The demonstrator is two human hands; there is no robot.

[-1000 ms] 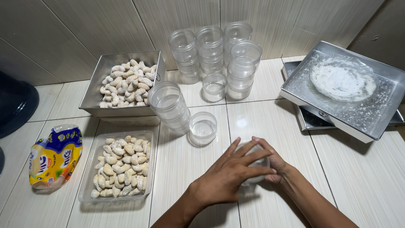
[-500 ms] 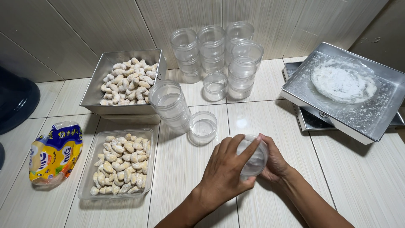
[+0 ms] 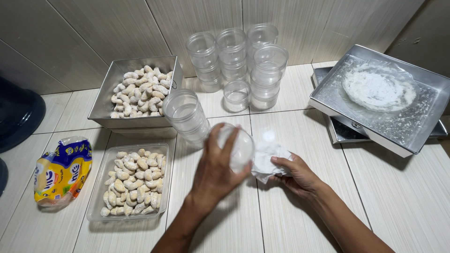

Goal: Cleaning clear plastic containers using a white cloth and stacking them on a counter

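Now jar (image 3: 238, 146) tipped sideways, mouth toward tissue (image 3: 268, 158)

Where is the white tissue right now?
In the head view, the white tissue is low and a bit right of centre, bunched in the right hand on the tiled floor, right beside the clear jar that the left hand holds.

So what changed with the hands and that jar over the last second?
The left hand lifted the clear jar off the tiles and tilted it toward the camera. The right hand, earlier cupped on the jar, came off it and now grips a white tissue beside it. The trays of cookies, stacked jars and yellow bag stayed put.
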